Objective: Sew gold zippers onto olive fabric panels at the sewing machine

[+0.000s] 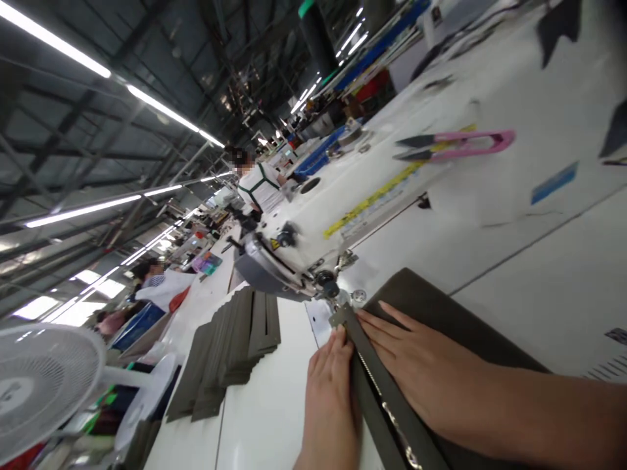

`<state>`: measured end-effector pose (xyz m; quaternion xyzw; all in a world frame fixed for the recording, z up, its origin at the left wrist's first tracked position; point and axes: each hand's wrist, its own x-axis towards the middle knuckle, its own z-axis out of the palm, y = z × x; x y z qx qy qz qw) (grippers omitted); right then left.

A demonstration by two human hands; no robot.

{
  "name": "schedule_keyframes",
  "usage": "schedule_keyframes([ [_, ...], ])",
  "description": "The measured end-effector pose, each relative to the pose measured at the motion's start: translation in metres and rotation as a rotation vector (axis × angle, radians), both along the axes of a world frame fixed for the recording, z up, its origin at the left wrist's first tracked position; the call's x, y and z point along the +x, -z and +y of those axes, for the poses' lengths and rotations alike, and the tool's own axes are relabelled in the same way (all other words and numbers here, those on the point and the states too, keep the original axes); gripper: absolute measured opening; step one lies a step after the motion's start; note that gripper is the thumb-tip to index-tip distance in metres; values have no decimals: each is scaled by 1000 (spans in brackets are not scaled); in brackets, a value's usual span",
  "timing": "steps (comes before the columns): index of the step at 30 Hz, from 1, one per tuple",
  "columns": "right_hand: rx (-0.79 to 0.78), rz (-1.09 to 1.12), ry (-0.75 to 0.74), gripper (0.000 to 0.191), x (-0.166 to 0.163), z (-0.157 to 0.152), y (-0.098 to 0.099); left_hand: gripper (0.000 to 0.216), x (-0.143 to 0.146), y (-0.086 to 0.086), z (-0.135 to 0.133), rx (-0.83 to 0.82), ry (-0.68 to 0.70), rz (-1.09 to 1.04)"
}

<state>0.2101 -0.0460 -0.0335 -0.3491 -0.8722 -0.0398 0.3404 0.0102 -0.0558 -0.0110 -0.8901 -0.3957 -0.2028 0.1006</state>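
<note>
- By the left hand (332, 385), the dark strip (392, 390) is touched near its upper end; its fingers are kept close together and bent a little, but whether the strip is pinched in this grip cannot be told.
- By the right hand (409, 365), the strip is pressed from the other side; its fingers are stretched and slightly apart, laid flat, with nothing clamped in the grip.
- The strip is placed just in front of the sewing machine (274, 264), with its upper end close under the needle area; along it a shiny metal zipper (368, 367) is seen.
- A wide dark panel (416, 300) is partly covered by the right hand, to the right of the sewing machine's needle area.
- A stack of dark fabric pieces (235, 346) is spread on the white tabletop (264, 418), left of the strip and below the sewing machine.
- Beyond the needle area, to the upper right of the sewing machine, a yellow measuring tape (375, 207) and pink-handled snips (482, 143) are found.
- Left of the sewing machine, a white fan (44, 385) is seen.
- Behind the sewing machine, a person in a white top (264, 189) is seen.
</note>
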Motion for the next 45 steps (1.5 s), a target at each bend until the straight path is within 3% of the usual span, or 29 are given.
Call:
schedule_keyframes([
  [5, 204, -93, -11, 65, 4, 5, 11, 35, 10, -11, -9, -18, -87, 15],
  [9, 269, -151, -8, 67, 8, 9, 15, 32, 13, -8, -10, -23, -93, 61],
  [16, 319, -236, -6, 64, 11, 12, 13, 30, 9, 6, 1, 64, -37, 47],
  [25, 347, -253, 7, 64, 8, 44, 5, 26, 15, -2, 36, -46, -48, 89],
  [28, 354, -230, 0, 66, 8, 49, 6, 22, 16, 0, 42, -16, -43, 74],
  [35, 280, -257, -32, 69, 11, 46, 7, 26, 14, 8, 41, 187, -11, -20],
  [40, 399, -258, -21, 72, 8, 44, -7, 29, 17, 5, 38, 165, -24, -33],
  [45, 408, -254, -25, 72, 7, 42, -12, 26, 18, 5, 37, 148, -41, -17],
])
